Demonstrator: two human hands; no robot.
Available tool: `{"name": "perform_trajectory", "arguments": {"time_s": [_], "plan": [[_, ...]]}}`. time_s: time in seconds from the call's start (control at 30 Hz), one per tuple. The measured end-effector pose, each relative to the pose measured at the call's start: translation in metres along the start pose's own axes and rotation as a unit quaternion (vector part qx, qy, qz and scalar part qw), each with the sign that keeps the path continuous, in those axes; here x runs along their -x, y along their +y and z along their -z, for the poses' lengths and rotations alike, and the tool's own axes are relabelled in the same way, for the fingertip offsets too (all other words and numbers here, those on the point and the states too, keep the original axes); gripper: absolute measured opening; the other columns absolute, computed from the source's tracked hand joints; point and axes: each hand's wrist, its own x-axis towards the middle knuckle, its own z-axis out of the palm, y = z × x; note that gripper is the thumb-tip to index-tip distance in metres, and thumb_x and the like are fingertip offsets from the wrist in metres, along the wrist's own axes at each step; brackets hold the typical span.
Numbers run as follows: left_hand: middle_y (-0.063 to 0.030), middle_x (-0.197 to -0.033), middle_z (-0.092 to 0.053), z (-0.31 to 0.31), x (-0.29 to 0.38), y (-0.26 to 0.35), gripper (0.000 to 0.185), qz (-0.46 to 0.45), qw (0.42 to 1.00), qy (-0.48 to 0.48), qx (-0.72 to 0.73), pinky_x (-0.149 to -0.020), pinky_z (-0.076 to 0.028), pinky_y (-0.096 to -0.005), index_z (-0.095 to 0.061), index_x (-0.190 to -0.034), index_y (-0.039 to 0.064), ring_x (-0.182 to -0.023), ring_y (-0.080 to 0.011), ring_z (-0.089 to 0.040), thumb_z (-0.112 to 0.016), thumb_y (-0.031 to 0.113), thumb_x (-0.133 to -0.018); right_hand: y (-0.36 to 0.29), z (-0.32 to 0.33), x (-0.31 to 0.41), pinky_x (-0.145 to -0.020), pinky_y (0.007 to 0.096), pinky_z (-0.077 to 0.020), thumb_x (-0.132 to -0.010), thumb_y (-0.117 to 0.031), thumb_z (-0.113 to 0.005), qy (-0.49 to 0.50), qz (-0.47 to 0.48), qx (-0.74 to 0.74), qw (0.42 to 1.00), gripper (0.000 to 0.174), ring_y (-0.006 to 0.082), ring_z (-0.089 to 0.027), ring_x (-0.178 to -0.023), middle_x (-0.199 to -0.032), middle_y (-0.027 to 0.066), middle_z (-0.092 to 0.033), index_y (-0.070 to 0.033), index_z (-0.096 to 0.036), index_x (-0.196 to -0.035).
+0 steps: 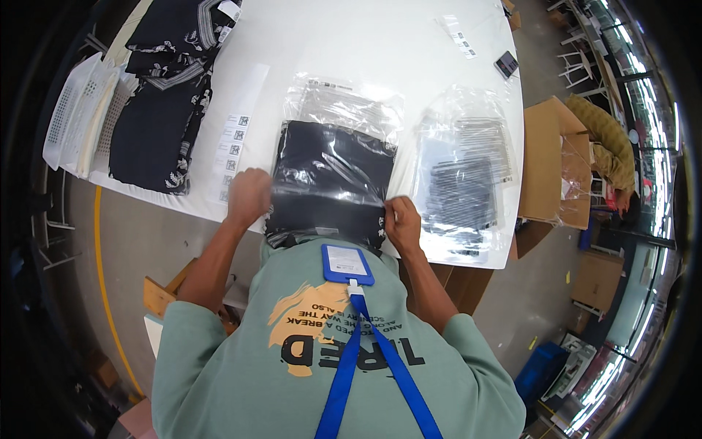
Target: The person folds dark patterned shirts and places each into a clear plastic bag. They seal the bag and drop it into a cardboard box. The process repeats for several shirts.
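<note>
In front of my body lies a folded black garment (pixel 307 219) with white trim near its lower edge. A clear plastic bag (pixel 334 159) covers its far part, and the bag's open edge crosses the cloth. My left hand (pixel 249 196), blurred, is closed at the left end of that edge. At the right end, my right hand (pixel 403 222) pinches the plastic between thumb and fingers. Beyond the garment, more clear bags (pixel 348 101) lie flat. To the right sits a pile of clear bags (pixel 460 181). A strip of printed labels (pixel 233 148) runs along the left side.
Folded black garments (pixel 156 131) are stacked at the left of the white-covered table (pixel 340 38), beside white plastic baskets (pixel 79 115). Another label strip (pixel 463 44) and a dark device (pixel 506 65) lie far right. A cardboard box (pixel 548 164) stands off the right edge, near another person (pixel 606 131).
</note>
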Motion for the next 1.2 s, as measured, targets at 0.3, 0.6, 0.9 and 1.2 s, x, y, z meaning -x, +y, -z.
{"name": "perform_trajectory", "arguments": {"time_s": [0.3, 0.6, 0.9, 1.2], "plan": [[-0.0139, -0.11, -0.065, -0.003, -0.003, 0.011, 0.033, 0.151, 0.985, -0.023, 0.083, -0.087, -0.053, -0.0424, -0.065, -0.114, 0.006, -0.103, -0.0342, -0.063, -0.069, 0.004, -0.082, -0.001, -0.011, -0.005, -0.074, 0.039, -0.0539, -0.083, 0.005, -0.064, 0.023, -0.071, -0.095, 0.993, 0.017, 0.0334, -0.066, -0.086, -0.098, 0.0165, -0.065, 0.0, -0.064, -0.099], [-0.0091, -0.101, -0.066, -0.024, -0.006, 0.011, 0.016, 0.145, 0.988, 0.02, 0.054, -0.08, -0.055, -0.0433, -0.068, -0.1, 0.007, -0.099, -0.0309, -0.065, -0.067, 0.003, -0.085, 0.013, -0.025, -0.01, -0.066, 0.034, -0.0514, -0.086, 0.001, -0.063, 0.026, -0.079, -0.037, 0.996, 0.011, 0.0233, -0.065, -0.069, -0.086, 0.0131, -0.066, -0.001, -0.066, -0.097], [-0.0148, -0.092, -0.062, 0.022, 0.059, 0.029, 0.023, 0.099, 0.989, -0.087, 0.068, -0.077, -0.052, -0.0436, -0.065, -0.1, 0.001, -0.089, -0.0363, -0.063, -0.065, -0.007, -0.079, -0.019, 0.015, 0.06, -0.071, 0.0411, -0.0535, -0.084, -0.002, -0.064, -0.103, -0.151, -0.018, 0.983, 0.013, 0.0364, -0.065, -0.078, -0.088, 0.0157, -0.065, -0.004, -0.068, -0.096], [-0.0199, -0.102, -0.062, -0.011, 0.049, 0.032, 0.03, 0.155, 0.978, -0.036, 0.137, -0.083, -0.05, -0.0479, -0.06, -0.107, 0.002, -0.099, -0.0412, -0.061, -0.062, -0.005, -0.078, -0.019, -0.007, 0.051, -0.08, 0.0325, -0.0538, -0.088, 0.003, -0.056, -0.075, -0.276, -0.163, 0.944, 0.032, 0.0228, -0.07, -0.087, -0.102, 0.0174, -0.072, 0.002, -0.064, -0.119]]}}
